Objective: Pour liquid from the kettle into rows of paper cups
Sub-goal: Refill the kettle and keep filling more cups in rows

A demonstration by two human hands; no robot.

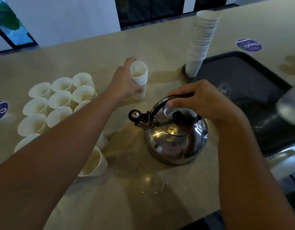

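Observation:
A shiny steel kettle (175, 140) stands on the beige counter (143, 188), its black spout pointing left. My right hand (203, 102) grips the kettle's black handle from above. My left hand (125, 82) reaches forward and holds a short stack of white paper cups (139, 75) standing on the counter beyond the kettle. Rows of single paper cups (60, 100) stand at the left, partly hidden under my left forearm. One more cup (93, 163) stands nearer, just right of that forearm.
A tall stack of paper cups (201, 42) stands on the corner of a black tray (243, 90) at the right. Round purple stickers (248, 45) lie on the counter at far right and left. A blurred clear object (289, 107) sits at the right edge.

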